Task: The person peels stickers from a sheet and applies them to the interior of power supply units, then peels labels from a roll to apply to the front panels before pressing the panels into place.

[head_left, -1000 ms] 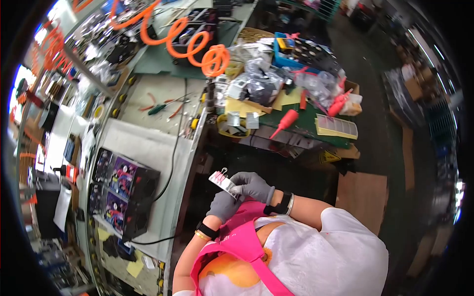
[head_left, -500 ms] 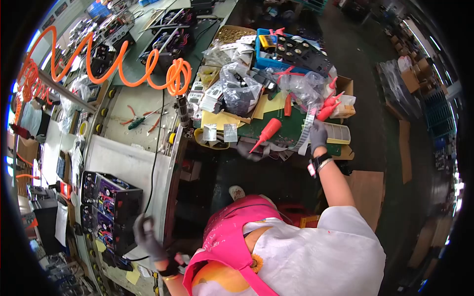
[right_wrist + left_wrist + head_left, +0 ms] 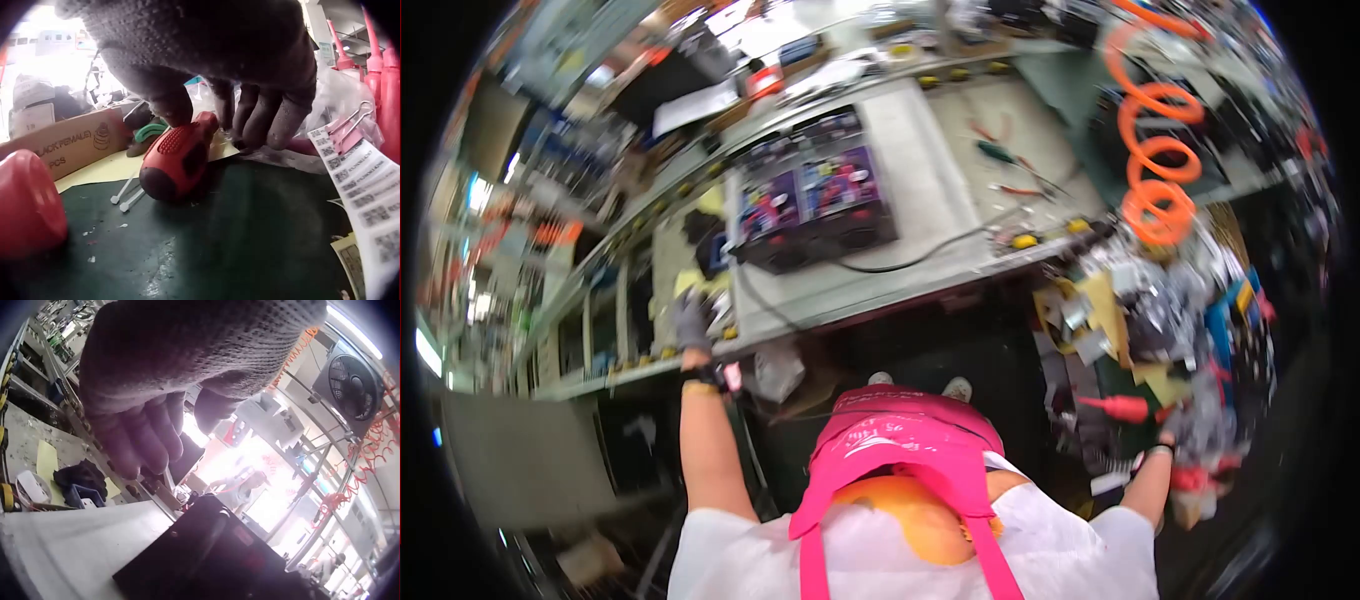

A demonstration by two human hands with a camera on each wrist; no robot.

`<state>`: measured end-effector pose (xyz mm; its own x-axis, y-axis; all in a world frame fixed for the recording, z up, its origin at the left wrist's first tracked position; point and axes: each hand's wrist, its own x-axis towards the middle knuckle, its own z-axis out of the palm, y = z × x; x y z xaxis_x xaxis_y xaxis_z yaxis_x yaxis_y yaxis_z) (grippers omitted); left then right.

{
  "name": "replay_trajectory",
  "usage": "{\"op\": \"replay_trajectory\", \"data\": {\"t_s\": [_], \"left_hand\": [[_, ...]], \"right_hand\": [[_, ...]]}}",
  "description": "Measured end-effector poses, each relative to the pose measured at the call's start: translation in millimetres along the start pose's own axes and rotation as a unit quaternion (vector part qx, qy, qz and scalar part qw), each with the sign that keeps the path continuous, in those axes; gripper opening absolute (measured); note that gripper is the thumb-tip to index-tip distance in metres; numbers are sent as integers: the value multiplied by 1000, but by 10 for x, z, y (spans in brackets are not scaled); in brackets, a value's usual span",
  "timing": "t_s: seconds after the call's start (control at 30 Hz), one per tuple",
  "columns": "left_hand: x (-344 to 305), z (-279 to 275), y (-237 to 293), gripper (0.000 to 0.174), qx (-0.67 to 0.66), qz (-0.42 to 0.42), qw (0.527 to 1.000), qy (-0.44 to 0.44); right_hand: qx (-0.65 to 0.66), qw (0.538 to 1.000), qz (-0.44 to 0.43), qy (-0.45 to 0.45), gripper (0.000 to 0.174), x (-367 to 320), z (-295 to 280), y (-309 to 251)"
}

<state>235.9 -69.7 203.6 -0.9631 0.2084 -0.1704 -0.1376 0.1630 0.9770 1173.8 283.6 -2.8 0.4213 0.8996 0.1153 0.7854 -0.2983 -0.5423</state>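
Observation:
My right hand (image 3: 1173, 428) is at the cluttered side bench. In the right wrist view this grey-gloved hand (image 3: 212, 56) has its thumb and fingers around the narrow end of a red and black tool handle (image 3: 181, 156), which lies on the green surface. A strip of printed labels (image 3: 365, 194) with a pink binder clip (image 3: 344, 136) is right of the fingers. My left hand (image 3: 692, 318) is out over the edge of the long bench, near yellow paper. Its gloved fingers (image 3: 147, 434) hang loosely bent with nothing between them, above a black casing (image 3: 200, 550).
Two black units with purple boards (image 3: 810, 200) stand on the long bench, a black cable (image 3: 920, 262) beside them. Pliers and a green-handled screwdriver (image 3: 995, 152) lie farther right. A red bottle (image 3: 1122, 407) and plastic bags (image 3: 1165, 310) are on the side bench.
Both hands have parted from the clipped labels. The right went to the side bench, left the strip and reached the red handle; the left moved to the long bench. The head view has turned left.

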Motion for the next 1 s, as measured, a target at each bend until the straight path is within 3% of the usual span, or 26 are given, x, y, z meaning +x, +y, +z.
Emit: {"op": "replay_trajectory", "data": {"t_s": [0.03, 0.07, 0.13, 0.3, 0.33, 0.43, 0.5, 0.57, 0.63, 0.7, 0.73, 0.77, 0.8, 0.83, 0.87, 0.9, 0.93, 0.97, 1.0], "left_hand": [[-39, 65, 60, 32, 26, -2, 1000, 9], [-93, 166, 131, 30, 10, 2, 1000, 8], [-38, 203, 55, 27, 33, 60, 997, -25], [51, 440, -119, 34, 87, 97, 990, -50], [92, 439, -166, 37, 119, 130, 981, -80], [85, 546, -213, 39, 217, 269, 936, -62], [44, 592, -139, 39, 228, 324, 916, -54], [10, 653, -21, 37, 202, 346, 913, -72], [-97, 701, 188, 41, 295, 420, 855, -80], [-112, 760, 288, 51, 362, 477, 798, -74], [-103, 783, 331, 52, 378, 470, 792, -89], [-94, 799, 388, 53, 394, 464, 786, -104], [-77, 815, 404, 53, 410, 458, 780, -120], [-28, 847, 399, 50, 407, 477, 770, -118], [20, 872, 408, 48, 412, 477, 766, -125], [56, 889, 421, 46, 417, 477, 762, -132], [89, 901, 438, 44, 424, 475, 758, -139], [106, 922, 463, 36, 415, 494, 750, -145], [123, 935, 473, 35, 428, 487, 746, -149]], "right_hand": [[-200, 970, 107, -87, 49, 49, -215, -259], [-258, 953, 119, -100, 49, 151, -254, -248], [-310, 941, 103, -90, 49, 210, -253, -217], [-429, 900, 66, -28, 50, 321, -265, -196], [-453, 890, 57, -9, 50, 333, -294, -209], [-505, 860, 27, 61, 50, 306, -360, -220], [-493, 860, -6, 133, 51, 275, -462, -215], [-400, 892, -72, 195, 49, 201, -552, -139], [-266, 930, -143, 212, 48, 152, -739, -213], [-85, 963, -179, 185, 45, -48, -844, -910], [5, 966, -195, 169, 44, -147, -896, -1258], [131, 939, -280, 149, 43, -222, -811, -1496], [95, 926, -331, 156, 45, -531, -762, -2106], [67, 907, -408, 77, 49, -720, -626, -2505], [233, 910, -338, -53, 38, -876, -288, -2754], [395, 876, -233, -147, 28, -1032, 49, -3003], [294, 867, -383, -120, 20, -1667, -30, -3984], [318, 826, -440, -155, 20, -1984, 134, -4433], [376, 798, -402, -246, 22, -2482, 164, -5051]]}}
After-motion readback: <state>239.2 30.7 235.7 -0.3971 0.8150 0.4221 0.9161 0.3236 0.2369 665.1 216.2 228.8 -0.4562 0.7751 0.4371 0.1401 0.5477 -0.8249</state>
